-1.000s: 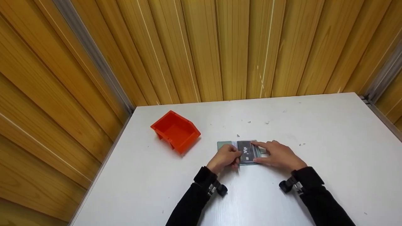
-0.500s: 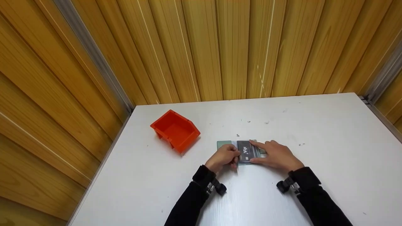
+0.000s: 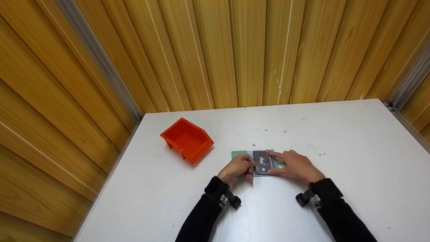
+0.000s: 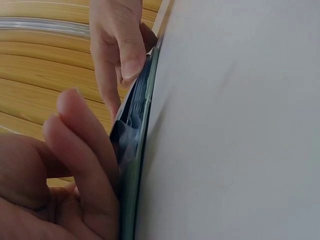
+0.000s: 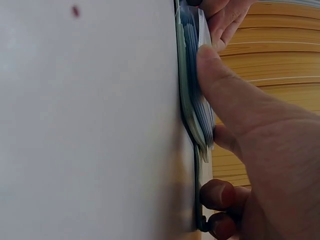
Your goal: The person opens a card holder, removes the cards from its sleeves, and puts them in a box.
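White tabletop (image 3: 262, 211) is marked by small dark flecks (image 3: 254, 145), seen mostly in the far half. Orange-red bin (image 3: 186, 143) is placed at far left, turned at an angle, mouth up. Green card holder (image 3: 239, 153) is laid opened out, right of the bin and slightly nearer the viewer, not touching it.

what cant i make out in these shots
Head view: fine print on the Vip card, too small.
Head view: palm of the left hand, hidden by its back.
Right wrist view: most of the left hand, cut by top edge.
Left wrist view: wrist of right hand, cut by top edge.
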The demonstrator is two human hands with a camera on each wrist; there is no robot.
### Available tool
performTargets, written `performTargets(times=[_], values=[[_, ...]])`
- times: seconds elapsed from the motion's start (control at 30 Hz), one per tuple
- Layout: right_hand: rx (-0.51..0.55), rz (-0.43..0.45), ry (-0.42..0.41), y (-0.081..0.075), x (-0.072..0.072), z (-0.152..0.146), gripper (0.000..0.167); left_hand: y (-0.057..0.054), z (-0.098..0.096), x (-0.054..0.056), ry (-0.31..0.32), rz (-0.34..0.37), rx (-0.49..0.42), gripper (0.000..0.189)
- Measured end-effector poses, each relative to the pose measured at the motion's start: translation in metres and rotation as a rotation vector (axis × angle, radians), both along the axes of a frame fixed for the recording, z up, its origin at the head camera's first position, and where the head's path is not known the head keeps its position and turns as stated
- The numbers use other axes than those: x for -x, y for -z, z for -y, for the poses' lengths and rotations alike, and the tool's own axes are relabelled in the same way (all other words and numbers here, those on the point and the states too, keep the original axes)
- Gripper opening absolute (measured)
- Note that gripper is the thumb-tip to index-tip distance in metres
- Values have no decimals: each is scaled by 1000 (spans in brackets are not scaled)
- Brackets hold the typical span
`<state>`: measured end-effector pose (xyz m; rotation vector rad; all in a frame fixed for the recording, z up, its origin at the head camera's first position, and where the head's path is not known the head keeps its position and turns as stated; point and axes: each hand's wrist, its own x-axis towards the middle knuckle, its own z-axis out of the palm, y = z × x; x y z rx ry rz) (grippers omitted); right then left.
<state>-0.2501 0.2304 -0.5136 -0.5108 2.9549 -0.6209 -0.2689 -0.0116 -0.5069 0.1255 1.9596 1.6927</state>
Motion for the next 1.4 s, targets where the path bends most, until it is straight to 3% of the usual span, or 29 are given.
performTargets(times=[0.43,0.8,1.03,1.4], values=[[20,22,5,-2,0,1,84,3,2,3,-19,23,9,10],[14,13,2,-2,1,1,83,4,-3,1,-27,-29,43,14],[13,18,12,1,1,1,83,-2,6,4,-21,38,31,13],[7,16,16,0,-1,1,83,-8,28,11,10,44,47,14]])
